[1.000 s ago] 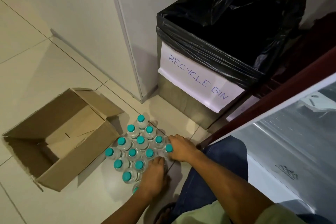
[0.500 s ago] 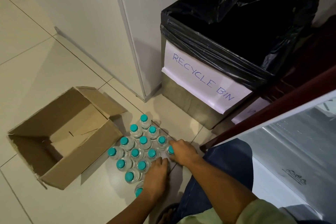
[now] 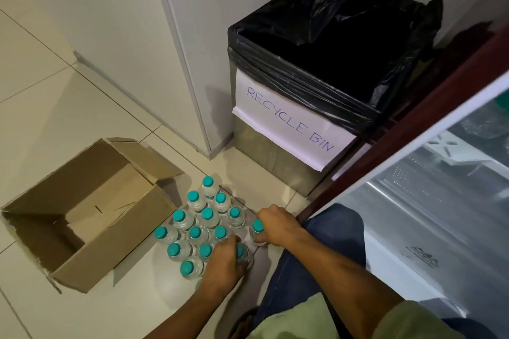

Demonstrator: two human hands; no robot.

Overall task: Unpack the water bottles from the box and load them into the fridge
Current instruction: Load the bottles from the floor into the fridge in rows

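Observation:
Several small clear water bottles with teal caps (image 3: 207, 214) stand in a cluster on the tiled floor beside an open cardboard box (image 3: 115, 239), whose visible inside holds nothing. My left hand (image 3: 224, 267) is closed over a bottle (image 3: 243, 254) at the cluster's near right corner. My right hand (image 3: 278, 224) grips another bottle (image 3: 257, 230) at the right side of the cluster, pulled slightly apart from the rest. The fridge (image 3: 429, 195) stands open at the right, its white shelf showing.
A metal bin (image 3: 275, 157) lined with a black bag and labelled RECYCLE BIN stands behind the bottles. A white wall corner (image 3: 192, 107) rises left of the bin. My knee in blue jeans (image 3: 325, 253) is beside the fridge's dark red edge.
My right hand has drawn its bottle a little to the right, away from the cluster. My left hand stays closed over its bottle. The camera has shifted slightly.

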